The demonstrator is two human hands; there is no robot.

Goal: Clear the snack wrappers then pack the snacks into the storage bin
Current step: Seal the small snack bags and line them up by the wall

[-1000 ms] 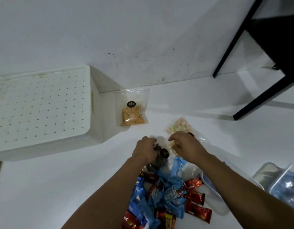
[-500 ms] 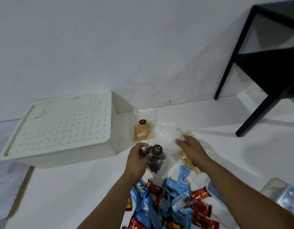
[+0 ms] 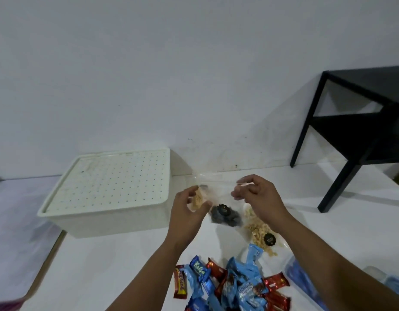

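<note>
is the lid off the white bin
No, the dotted lid sits flat on the white bin, closing it.

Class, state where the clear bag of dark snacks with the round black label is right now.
In the head view, the dark snack bag is at centre, held up between the left hand and right hand, right of the white lidded bin.

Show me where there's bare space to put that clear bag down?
Bare floor lies left of the wrapped snack pile, in front of the white bin, and right of the hands toward the black table. It is crowded between the pile and the wall, where snack bags lie.
</note>
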